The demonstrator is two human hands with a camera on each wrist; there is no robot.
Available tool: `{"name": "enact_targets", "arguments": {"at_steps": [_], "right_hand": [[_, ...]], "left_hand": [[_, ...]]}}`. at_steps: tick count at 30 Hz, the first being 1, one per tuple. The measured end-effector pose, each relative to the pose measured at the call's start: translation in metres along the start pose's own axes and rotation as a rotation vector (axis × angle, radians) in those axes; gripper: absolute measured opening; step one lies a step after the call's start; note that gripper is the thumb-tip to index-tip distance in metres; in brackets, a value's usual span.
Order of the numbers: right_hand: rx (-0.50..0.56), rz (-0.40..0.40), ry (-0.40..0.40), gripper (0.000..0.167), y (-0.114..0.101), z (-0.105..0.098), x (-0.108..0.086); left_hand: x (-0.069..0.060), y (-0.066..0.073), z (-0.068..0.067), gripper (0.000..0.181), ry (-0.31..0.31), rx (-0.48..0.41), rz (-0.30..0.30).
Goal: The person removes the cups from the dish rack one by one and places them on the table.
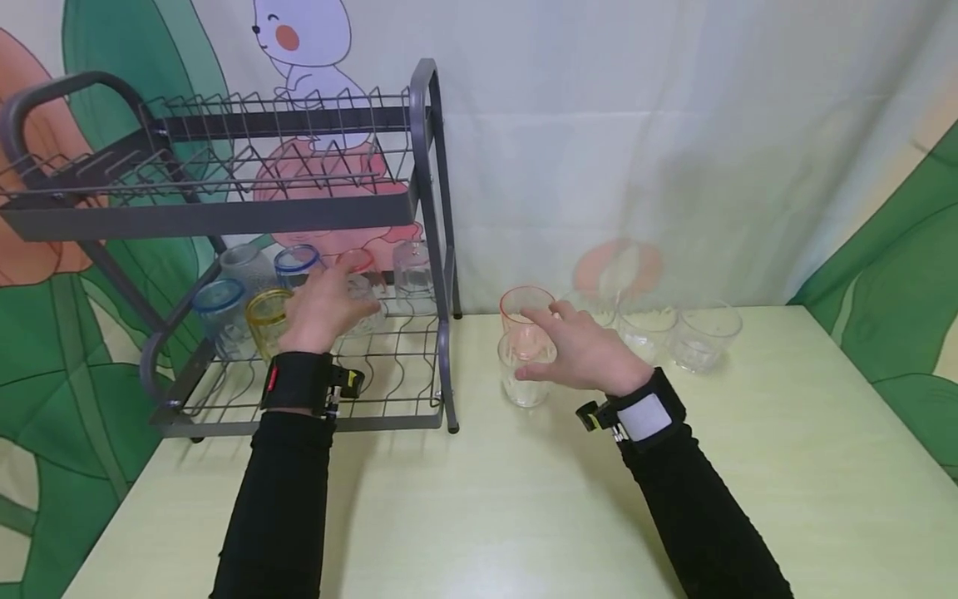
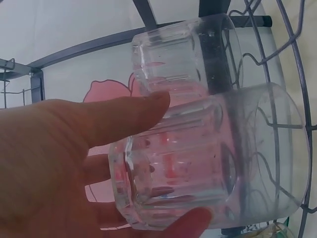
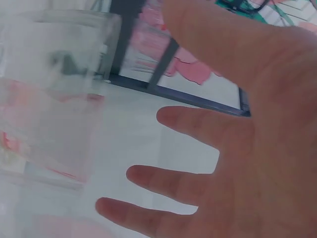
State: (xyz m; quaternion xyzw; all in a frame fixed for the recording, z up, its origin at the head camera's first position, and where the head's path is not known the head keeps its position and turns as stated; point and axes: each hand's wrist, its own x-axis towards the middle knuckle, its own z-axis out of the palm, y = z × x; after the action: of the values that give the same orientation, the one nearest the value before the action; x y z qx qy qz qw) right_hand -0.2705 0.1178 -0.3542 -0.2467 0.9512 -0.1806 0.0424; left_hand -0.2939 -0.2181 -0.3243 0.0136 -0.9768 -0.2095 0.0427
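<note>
On the rack's lower tier my left hand grips a clear, upside-down glass. In the left wrist view the thumb of my left hand lies along one side of that faceted glass, with fingertips at the other. My right hand is spread beside an upright clear glass on the table, in front of a red-rimmed glass. In the right wrist view the fingers of my right hand are apart, with a gap between them and the blurred glass.
Blue-rimmed, yellow-rimmed and other glasses stand on the lower tier of the dark two-tier rack. Another clear glass is at its right end. Several clear glasses stand at the table's back right, before a curtain.
</note>
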Motion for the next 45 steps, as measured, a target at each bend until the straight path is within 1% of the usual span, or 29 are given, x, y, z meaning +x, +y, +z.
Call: {"name": "enact_targets", "arguments": {"at_steps": [5,12,15,17,19,21,23,24,25,26,27,29,32,34,36,38,41,45], "right_hand": [[0.034,-0.027,0.029,0.086,0.002,-0.016,-0.006],[0.11,-0.094,0.077,0.085,0.007,-0.034,-0.015],[0.133,-0.098,0.086,0.086,0.007,-0.038,-0.02],[0.136,-0.101,0.095,0.086,0.007,-0.041,-0.023],[0.141,-0.104,0.105,0.086,0.006,-0.043,-0.025],[0.14,-0.113,0.122,0.085,0.007,-0.044,-0.026],[0.14,-0.12,0.138,0.085,0.007,-0.045,-0.027],[0.141,-0.122,0.147,0.084,0.006,-0.045,-0.028],[0.141,-0.126,0.154,0.084,0.007,-0.045,-0.028],[0.141,-0.128,0.163,0.084,0.006,-0.045,-0.028],[0.142,-0.132,0.168,0.085,0.006,-0.046,-0.029],[0.138,-0.14,0.184,0.085,0.007,-0.047,-0.029],[0.126,-0.146,0.206,0.084,0.008,-0.047,-0.03],[0.122,-0.145,0.213,0.084,0.008,-0.048,-0.03],[0.128,-0.141,0.207,0.084,0.009,-0.049,-0.031],[0.14,-0.135,0.198,0.084,0.009,-0.051,-0.033],[0.154,-0.122,0.197,0.085,0.009,-0.053,-0.037],[0.158,-0.112,0.21,0.086,0.01,-0.056,-0.042]], "left_hand": [[-0.005,0.002,-0.006,0.067,0.011,-0.021,0.03],[-0.017,0.004,-0.017,0.071,0.045,-0.055,0.017],[-0.024,0.004,-0.019,0.072,0.062,-0.079,0.019],[-0.026,0.002,-0.017,0.073,0.078,-0.104,0.024],[-0.022,-0.009,-0.009,0.078,0.109,-0.143,0.03],[-0.012,-0.031,0.008,0.08,0.167,-0.207,0.027],[-0.003,-0.053,0.026,0.079,0.228,-0.244,0.015],[0.0,-0.062,0.033,0.08,0.249,-0.266,0.004],[0.001,-0.068,0.038,0.079,0.265,-0.285,-0.014],[-0.004,-0.068,0.038,0.079,0.271,-0.302,-0.028],[-0.012,-0.063,0.035,0.081,0.261,-0.308,-0.04],[-0.033,-0.044,0.022,0.086,0.239,-0.343,-0.063],[-0.065,-0.013,0.0,0.088,0.208,-0.407,-0.077],[-0.076,-0.003,-0.007,0.086,0.204,-0.446,-0.1],[-0.083,0.003,-0.01,0.084,0.192,-0.474,-0.111],[-0.085,0.003,-0.012,0.083,0.176,-0.5,-0.111],[-0.084,0.001,-0.013,0.083,0.15,-0.561,-0.078],[-0.084,-0.004,-0.015,0.077,0.125,-0.68,-0.033]]}}
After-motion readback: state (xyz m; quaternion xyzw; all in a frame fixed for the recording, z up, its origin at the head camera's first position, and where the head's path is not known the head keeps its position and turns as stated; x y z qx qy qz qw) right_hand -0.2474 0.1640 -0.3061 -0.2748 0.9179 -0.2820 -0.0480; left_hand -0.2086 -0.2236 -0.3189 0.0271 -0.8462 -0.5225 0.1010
